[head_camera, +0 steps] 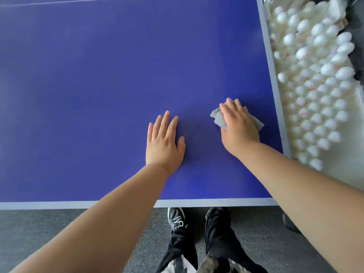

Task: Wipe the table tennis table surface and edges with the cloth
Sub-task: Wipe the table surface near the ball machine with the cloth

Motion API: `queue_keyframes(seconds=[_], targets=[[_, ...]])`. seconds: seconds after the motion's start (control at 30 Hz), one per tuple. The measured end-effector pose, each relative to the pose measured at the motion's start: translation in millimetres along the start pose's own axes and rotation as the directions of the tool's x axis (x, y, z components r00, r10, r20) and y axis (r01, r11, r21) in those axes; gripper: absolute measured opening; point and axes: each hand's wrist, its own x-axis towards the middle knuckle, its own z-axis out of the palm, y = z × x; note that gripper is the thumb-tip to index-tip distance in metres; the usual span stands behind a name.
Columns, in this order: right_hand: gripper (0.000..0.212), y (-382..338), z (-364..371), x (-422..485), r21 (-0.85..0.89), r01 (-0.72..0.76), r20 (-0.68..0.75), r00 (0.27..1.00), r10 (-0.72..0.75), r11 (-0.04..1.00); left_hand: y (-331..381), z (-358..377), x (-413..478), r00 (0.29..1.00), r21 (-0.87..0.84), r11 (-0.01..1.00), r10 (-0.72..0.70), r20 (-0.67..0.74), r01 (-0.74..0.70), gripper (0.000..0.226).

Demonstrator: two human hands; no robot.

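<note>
The blue table tennis table (98, 85) fills most of the view, with a grey band along its near edge (59, 204) and its right edge (272, 75). My right hand (237, 127) presses flat on a crumpled grey cloth (217, 116) near the table's right side; the cloth shows on both sides of the hand. My left hand (164, 143) lies flat on the bare surface to the left of it, fingers spread, holding nothing.
Just beyond the right edge sits a bin heaped with several white balls (315, 85). A white line (59, 2) crosses the far table top. Below the near edge are grey carpet (49, 233) and my legs and dark shoe (176, 219).
</note>
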Motion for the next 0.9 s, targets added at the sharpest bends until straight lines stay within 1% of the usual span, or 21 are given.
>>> queue_keyframes(seconds=[0.03,0.07,0.1,0.13,0.17,0.23,0.27,0.3,0.33,0.4,0.43,0.5,0.53,0.57,0.63,0.7,0.77,0.8,0.83,0.87,0.9], targets=[[0.069,-10,3,5,0.007,0.013,-0.017,1.000,-0.013,1.000,2,0,18,1.000,0.007,1.000,-0.001,-0.004,0.001,0.061],[0.067,-19,8,2,0.004,0.101,-0.028,0.994,-0.101,0.995,2,0,34,1.000,0.013,1.000,-0.007,-0.006,0.007,0.060],[0.064,-25,14,-10,0.000,0.260,-0.015,0.966,-0.260,0.966,0,0,47,1.000,0.020,1.000,-0.021,-0.007,0.021,0.060],[0.059,-28,20,-29,0.008,0.444,0.032,0.895,-0.444,0.896,-2,1,58,0.999,0.030,0.999,-0.038,-0.004,0.038,0.059],[0.054,-29,25,-49,0.042,0.596,0.094,0.796,-0.598,0.802,-4,2,64,0.999,0.043,0.998,-0.049,0.002,0.048,0.059],[0.049,-15,26,-71,0.086,0.759,0.176,0.626,-0.760,0.645,-7,4,66,0.999,0.064,0.997,-0.048,-0.003,0.049,0.059],[0.048,-6,22,-68,0.083,0.776,0.171,0.607,-0.776,0.625,-7,5,66,0.999,0.071,0.996,-0.046,-0.012,0.046,0.060],[0.050,4,17,-57,0.070,0.748,0.150,0.646,-0.748,0.660,-7,5,65,0.999,0.074,0.996,-0.046,-0.018,0.047,0.062],[0.055,13,12,-42,0.046,0.673,0.115,0.730,-0.673,0.738,-6,5,65,0.999,0.072,0.996,-0.048,-0.019,0.049,0.062],[0.066,28,-3,2,0.006,0.425,0.035,0.904,-0.425,0.905,-5,4,65,0.998,0.062,0.996,-0.055,-0.021,0.057,0.063],[0.067,33,-10,26,-0.009,0.290,0.020,0.957,-0.290,0.957,-4,4,65,0.998,0.060,0.996,-0.058,-0.023,0.059,0.063],[0.067,29,-17,65,-0.005,0.103,0.012,0.995,-0.103,0.995,-5,3,65,0.998,0.060,0.996,-0.060,-0.025,0.062,0.063],[0.067,20,-17,75,-0.005,0.070,0.013,0.997,-0.070,0.998,-5,3,65,0.998,0.057,0.996,-0.063,-0.025,0.065,0.063],[0.067,11,-15,78,-0.026,0.098,0.007,0.995,-0.098,0.995,-6,4,66,0.997,0.051,0.996,-0.067,-0.025,0.069,0.063],[0.068,-6,-4,60,-0.052,0.322,0.028,0.947,-0.321,0.945,-7,4,66,0.997,0.040,0.997,-0.072,-0.024,0.073,0.064],[0.067,-11,6,22,-0.009,0.588,0.121,0.803,-0.583,0.809,-6,4,68,0.997,0.030,0.997,-0.072,-0.031,0.073,0.064],[0.061,-2,9,-3,0.040,0.738,0.200,0.655,-0.729,0.674,-6,3,69,0.997,0.026,0.997,-0.072,-0.037,0.073,0.064],[0.058,5,7,-1,0.049,0.773,0.203,0.613,-0.764,0.633,-6,3,69,0.997,0.026,0.997,-0.073,-0.036,0.074,0.064],[0.057,12,4,8,0.046,0.771,0.189,0.618,-0.763,0.635,-6,3,69,0.997,0.027,0.997,-0.075,-0.035,0.076,0.064],[0.060,18,0,23,0.034,0.732,0.161,0.667,-0.727,0.680,-6,4,69,0.997,0.028,0.997,-0.077,-0.032,0.077,0.064],[0.064,23,-4,42,0.018,0.658,0.117,0.746,-0.656,0.752,-7,4,69,0.997,0.030,0.996,-0.078,-0.029,0.078,0.064]])
